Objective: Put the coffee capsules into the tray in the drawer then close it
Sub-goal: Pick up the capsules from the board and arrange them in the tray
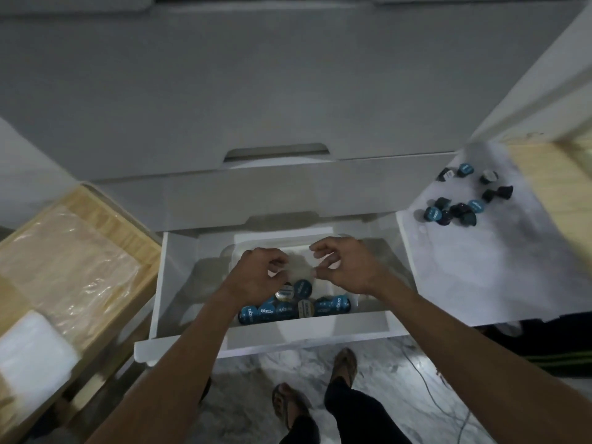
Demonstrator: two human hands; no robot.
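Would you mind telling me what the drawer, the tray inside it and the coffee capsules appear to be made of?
Drawer: probably painted or laminated board, flat matte white panels with square edges.
Tray: likely plastic, thin smooth white wall with rounded corners.
Coffee capsules: seemingly dark plastic cups with printed blue or gold foil lids that catch a slight sheen.

Two hands (261, 274), one drawer (179, 341) (capsules uncountable)
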